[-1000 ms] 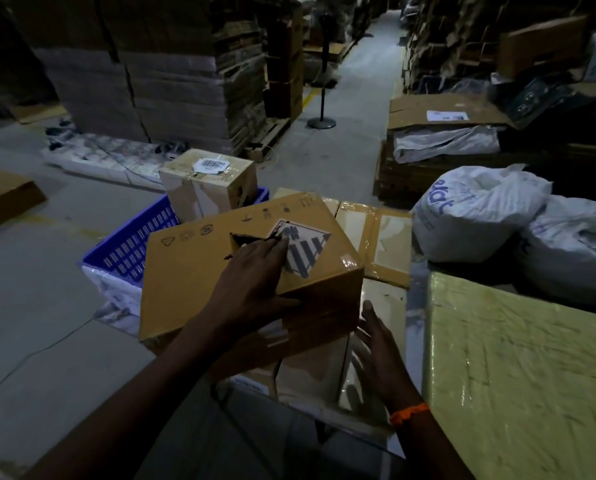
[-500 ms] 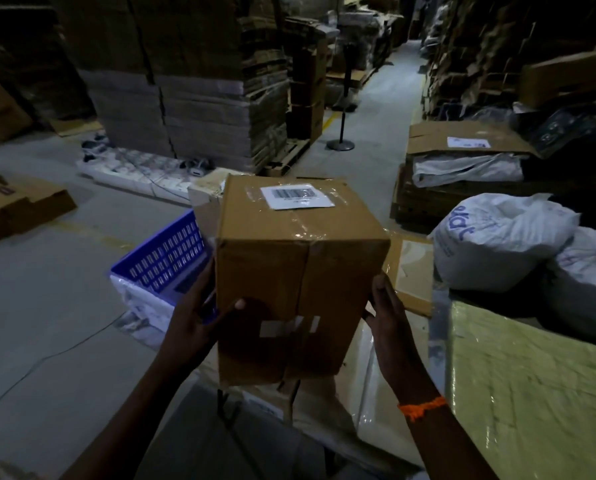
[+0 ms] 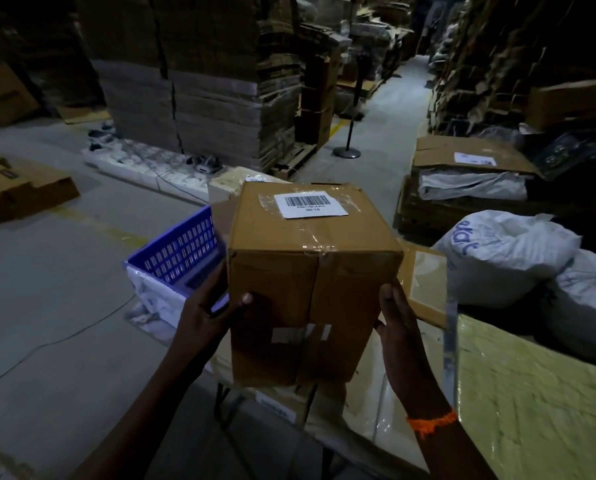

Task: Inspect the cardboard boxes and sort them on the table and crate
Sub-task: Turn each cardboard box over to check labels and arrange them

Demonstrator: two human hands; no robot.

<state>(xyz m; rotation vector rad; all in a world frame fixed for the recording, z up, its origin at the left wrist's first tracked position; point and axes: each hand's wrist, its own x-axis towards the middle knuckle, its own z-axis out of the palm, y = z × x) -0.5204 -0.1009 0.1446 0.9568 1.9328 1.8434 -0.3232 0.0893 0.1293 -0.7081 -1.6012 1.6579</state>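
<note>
Your left grip [image 3: 206, 317] is clasping the left side of a cardboard box [image 3: 310, 271], with the thumb lying across the front face and the fingers wrapping round the corner behind. Your right grip [image 3: 398, 327], with an orange band [image 3: 431, 422] on the wrist, is pressing flat against the box's right side, fingers straight and pointing up.

The box is sitting upright between your two grips, over flat plastic-wrapped cartons [image 3: 376, 410] that are covering the tabletop. It is plain brown, slightly taller than it is wide. Clear tape is running down the middle of the front face and wrinkling across the top edge. Pale scraps of torn label are showing low on the front. A white barcode label [image 3: 312, 205] is lying on the top face, reading 50/15.

Just left of the box, a blue slotted crate [image 3: 175, 254] is standing on the floor. White sacks [image 3: 504, 254] are slumping at the right. Beyond, tall stacks of flattened cardboard [image 3: 203, 81] are lining a dim aisle.
</note>
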